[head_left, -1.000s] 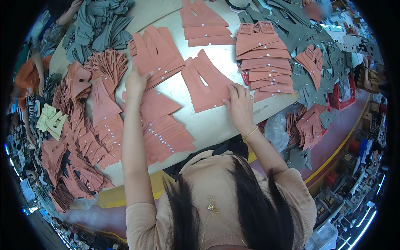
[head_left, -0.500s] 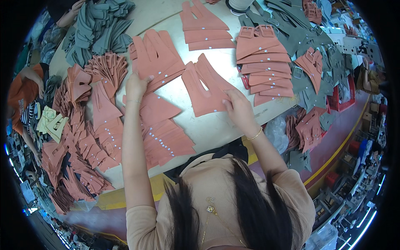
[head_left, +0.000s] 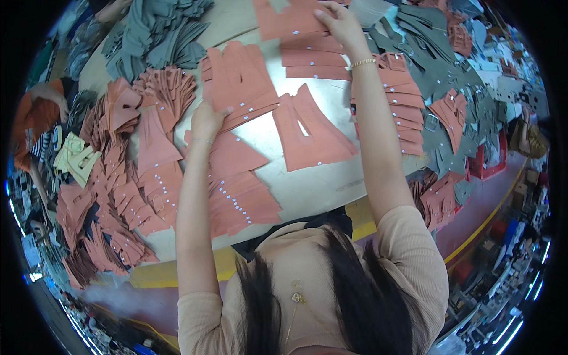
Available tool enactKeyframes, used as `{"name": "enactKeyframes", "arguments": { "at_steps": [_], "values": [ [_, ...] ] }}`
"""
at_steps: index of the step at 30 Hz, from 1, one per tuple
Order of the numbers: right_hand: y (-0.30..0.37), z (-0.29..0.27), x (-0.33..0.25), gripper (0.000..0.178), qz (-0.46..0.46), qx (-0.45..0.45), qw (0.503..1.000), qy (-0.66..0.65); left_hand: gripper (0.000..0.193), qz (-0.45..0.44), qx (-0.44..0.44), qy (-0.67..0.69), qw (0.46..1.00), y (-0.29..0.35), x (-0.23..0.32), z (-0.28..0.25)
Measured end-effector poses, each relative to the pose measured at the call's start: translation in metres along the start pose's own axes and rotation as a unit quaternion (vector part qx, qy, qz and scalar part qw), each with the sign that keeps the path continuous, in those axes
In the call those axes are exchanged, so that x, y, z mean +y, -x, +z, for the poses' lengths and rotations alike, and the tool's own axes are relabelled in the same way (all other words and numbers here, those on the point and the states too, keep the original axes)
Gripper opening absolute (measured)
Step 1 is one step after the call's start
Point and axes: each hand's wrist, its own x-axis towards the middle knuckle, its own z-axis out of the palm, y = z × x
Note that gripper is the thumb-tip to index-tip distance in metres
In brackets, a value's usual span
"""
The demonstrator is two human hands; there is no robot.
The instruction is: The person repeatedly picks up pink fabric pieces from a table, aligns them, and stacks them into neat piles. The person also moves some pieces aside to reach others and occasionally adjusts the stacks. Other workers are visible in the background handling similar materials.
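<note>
My left hand [head_left: 208, 123] is closed on the lower edge of a small pile of coral panels [head_left: 239, 80], its thumb on top. These are flat cut pieces with a slot and small white stickers. My right hand [head_left: 344, 28] stretches to the far side and pinches the right corner of a coral panel [head_left: 281, 25]. That panel lies over a fanned stack of coral panels [head_left: 316, 64], and its upper part leaves the picture. Between my arms a slotted panel [head_left: 313, 139] lies on the table, touched by neither hand.
On the pale table [head_left: 331, 183], more coral stacks [head_left: 234, 201] lie by my left forearm. Buckled coral pieces [head_left: 405, 100] sit partly behind my right arm. Grey-green pieces [head_left: 157, 35] are heaped at far left. A red crate [head_left: 491, 160] stands at right. Another person [head_left: 41, 118] is at left.
My right hand has left the corner of the middle panel and reached far across to a panel on the far stack. My left hand keeps its hold. The whole view has shifted slightly.
</note>
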Motion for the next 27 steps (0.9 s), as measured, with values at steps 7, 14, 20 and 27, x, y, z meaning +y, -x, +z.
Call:
{"name": "enactKeyframes", "arguments": {
  "at_steps": [7, 14, 20, 27],
  "values": [
    [-0.04, 0.01, 0.093, 0.054, 0.078, -0.012, 0.883, 0.462, 0.049, -0.068, -0.053, 0.013, 0.996, -0.001, 0.009, -0.01],
    [0.036, 0.005, 0.042, 0.042, -0.098, 0.025, 0.903, 0.418, 0.051, 0.007, -0.015, 0.011, 1.0, -0.005, -0.007, -0.001],
    [0.172, -0.013, 0.019, 0.026, -0.088, -0.099, 0.938, 0.32, 0.054, 0.011, -0.006, 0.0, 1.0, -0.01, -0.007, 0.005],
    [0.265, -0.006, 0.005, 0.047, -0.001, -0.086, 0.913, 0.4, 0.051, 0.005, -0.002, 0.006, 1.0, -0.007, -0.004, 0.006]
  ]
}}
